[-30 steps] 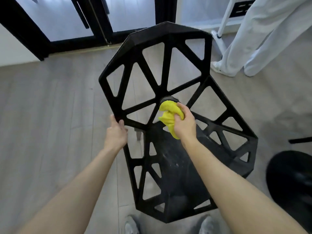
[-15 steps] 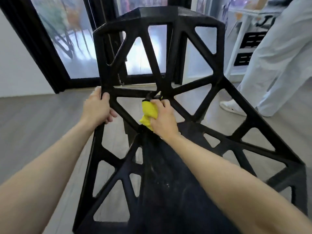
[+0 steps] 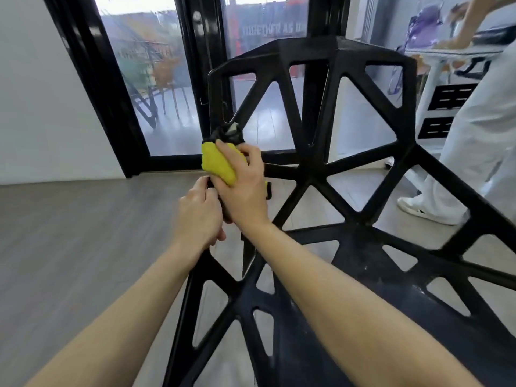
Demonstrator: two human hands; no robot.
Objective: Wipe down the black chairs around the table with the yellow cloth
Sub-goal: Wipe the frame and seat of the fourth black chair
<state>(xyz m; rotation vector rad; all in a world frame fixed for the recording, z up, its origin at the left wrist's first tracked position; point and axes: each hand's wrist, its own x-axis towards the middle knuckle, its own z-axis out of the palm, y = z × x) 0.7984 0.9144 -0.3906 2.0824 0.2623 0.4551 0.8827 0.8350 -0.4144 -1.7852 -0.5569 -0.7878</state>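
Chair: the black chair (image 3: 329, 169) stands just in front of the person, its open lattice of bars facing the camera.
Cloth: the yellow cloth (image 3: 216, 163) is bunched against the frame's left edge bar.
Right hand (image 3: 245, 191): grip closed round the cloth, pressing it to the bar.
Left hand (image 3: 199, 216): fingers curled round the same bar just below, steadying it.
Handling: the cloth looks soft and light, best wrapped round each strut; the chair looks rigid, probably fairly light, so brace it by a thick bar.

- Left hand (image 3: 199, 216) — fingers curled, gripping; forearm stretched forward.
- Right hand (image 3: 244, 188) just beside it, touching — fingers bent, clutching; arm extended.
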